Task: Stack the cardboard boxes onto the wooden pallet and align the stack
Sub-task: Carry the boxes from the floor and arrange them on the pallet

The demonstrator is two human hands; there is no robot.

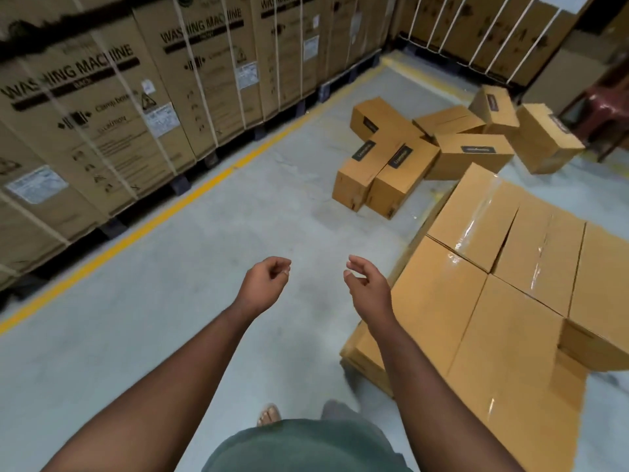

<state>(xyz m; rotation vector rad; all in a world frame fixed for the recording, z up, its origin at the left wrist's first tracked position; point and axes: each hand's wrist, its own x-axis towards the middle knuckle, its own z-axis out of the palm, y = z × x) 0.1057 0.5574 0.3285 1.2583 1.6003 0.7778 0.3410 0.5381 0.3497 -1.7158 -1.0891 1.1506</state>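
Both hands are empty: the left hand hangs with fingers loosely curled, the right hand is relaxed and part-open, and they sit a narrow gap apart over the concrete floor. The stacked boxes lie just to the right, a taped layer packed edge to edge; of the wooden pallet only a pale edge shows along their left side. The loose cardboard boxes lie jumbled on the floor ahead, well apart from the hands.

The step in hand looks like fetching another box. It would go best to take the nearest box, grip it at opposite ends, carry it level, then set it flush against the seams of the layer below. Tall washing machine cartons line the left wall behind a yellow floor line.
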